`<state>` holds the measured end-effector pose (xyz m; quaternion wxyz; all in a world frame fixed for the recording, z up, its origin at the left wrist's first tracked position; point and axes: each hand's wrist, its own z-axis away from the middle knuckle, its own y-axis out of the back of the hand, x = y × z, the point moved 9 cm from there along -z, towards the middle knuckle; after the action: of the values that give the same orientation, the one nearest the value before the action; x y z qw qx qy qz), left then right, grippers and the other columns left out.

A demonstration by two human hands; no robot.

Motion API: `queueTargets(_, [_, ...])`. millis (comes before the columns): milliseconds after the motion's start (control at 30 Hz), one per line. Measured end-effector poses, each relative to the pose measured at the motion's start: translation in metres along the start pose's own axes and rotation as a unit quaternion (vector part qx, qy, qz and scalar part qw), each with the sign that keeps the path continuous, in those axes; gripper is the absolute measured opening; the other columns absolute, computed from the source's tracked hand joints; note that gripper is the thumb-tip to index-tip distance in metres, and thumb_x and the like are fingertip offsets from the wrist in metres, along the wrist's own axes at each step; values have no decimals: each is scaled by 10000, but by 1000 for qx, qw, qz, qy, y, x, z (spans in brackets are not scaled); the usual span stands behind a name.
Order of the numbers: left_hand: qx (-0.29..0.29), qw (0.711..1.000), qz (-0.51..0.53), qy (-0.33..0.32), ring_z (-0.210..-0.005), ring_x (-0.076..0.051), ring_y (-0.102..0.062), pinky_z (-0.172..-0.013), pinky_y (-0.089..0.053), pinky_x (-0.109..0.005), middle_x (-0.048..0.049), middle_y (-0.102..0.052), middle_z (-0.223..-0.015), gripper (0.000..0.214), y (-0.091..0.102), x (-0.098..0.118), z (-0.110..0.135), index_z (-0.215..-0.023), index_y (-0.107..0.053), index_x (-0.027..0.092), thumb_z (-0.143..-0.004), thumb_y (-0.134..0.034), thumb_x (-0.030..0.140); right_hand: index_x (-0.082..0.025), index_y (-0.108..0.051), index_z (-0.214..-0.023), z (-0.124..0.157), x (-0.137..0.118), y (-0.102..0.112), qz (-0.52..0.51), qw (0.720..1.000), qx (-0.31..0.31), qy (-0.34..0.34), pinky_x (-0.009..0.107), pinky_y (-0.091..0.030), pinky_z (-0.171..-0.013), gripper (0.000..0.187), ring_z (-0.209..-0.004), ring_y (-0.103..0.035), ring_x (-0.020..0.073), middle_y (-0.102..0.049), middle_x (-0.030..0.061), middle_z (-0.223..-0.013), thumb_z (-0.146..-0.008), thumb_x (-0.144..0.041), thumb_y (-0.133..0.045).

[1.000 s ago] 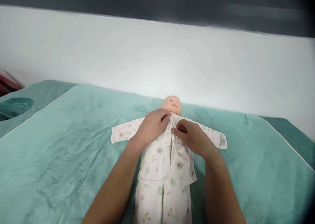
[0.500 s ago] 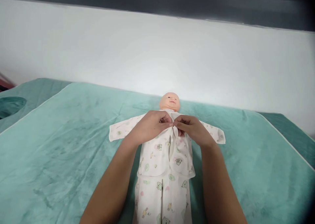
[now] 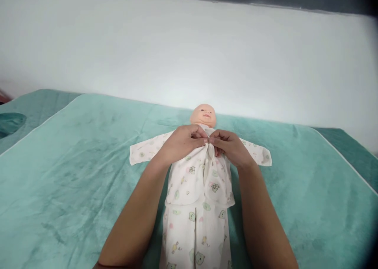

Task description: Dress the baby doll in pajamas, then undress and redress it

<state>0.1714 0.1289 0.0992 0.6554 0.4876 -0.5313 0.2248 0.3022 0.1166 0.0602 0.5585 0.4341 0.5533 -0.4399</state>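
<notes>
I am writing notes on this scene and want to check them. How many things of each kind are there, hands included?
doll: 1
printed top: 1
printed trousers: 1
light teal blanket: 1
darker teal sheet: 1
hands: 2, the left hand and the right hand, both pinching the top's front
Total: 7

Your left hand (image 3: 180, 145) and right hand (image 3: 233, 149) hide the neck of the shirt (image 3: 191, 182); the doll (image 3: 203, 114) runs off frame at 6 o'clock, a dark green shape (image 3: 8, 123) at 9 o'clock.
</notes>
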Motion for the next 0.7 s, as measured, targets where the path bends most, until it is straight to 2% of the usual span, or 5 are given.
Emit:
queueTargets(233, [-24,999,48,0,-761,-145,-590,-649,-437,-256,-37,-654,-823,176,-3,-3,-2,-852,-675,183,-800,-648,349,-186,-618,-816,2,0,1,1,999,-31,6,235,-465,-528,390,-561,-571,122,-635,16,-633,-799,-569,-689])
queueTargets(433, [-20,997,72,13,-686,-119,-538,-621,-410,-244,-10,-602,-737,188,-3,-6,-3,-851,-664,189,-805,-665,372,-195,-620,-889,3,-3,-5,6,998,-59,23,237,-457,-543,300,-605,-568,121,-625,-1,-668,-785,-456,-724])
queueTargets(600, [-41,996,79,-6,-735,-124,-567,-652,-439,-248,-15,-619,-790,179,-6,-1,-2,-877,-649,192,-835,-649,366,-204,-574,-871,4,-15,-6,50,997,-13,64,227,-441,-612,287,-696,-521,101,-585,-17,-794,-693,-294,-780])
queueTargets(700, [-39,996,73,-15,-787,-140,-594,-691,-468,-262,-27,-633,-843,209,-6,2,-2,-884,-633,187,-799,-690,369,-197,-572,-875,3,-16,-5,80,994,4,69,230,-420,-610,267,-697,-503,103,-568,-15,-798,-698,-278,-756])
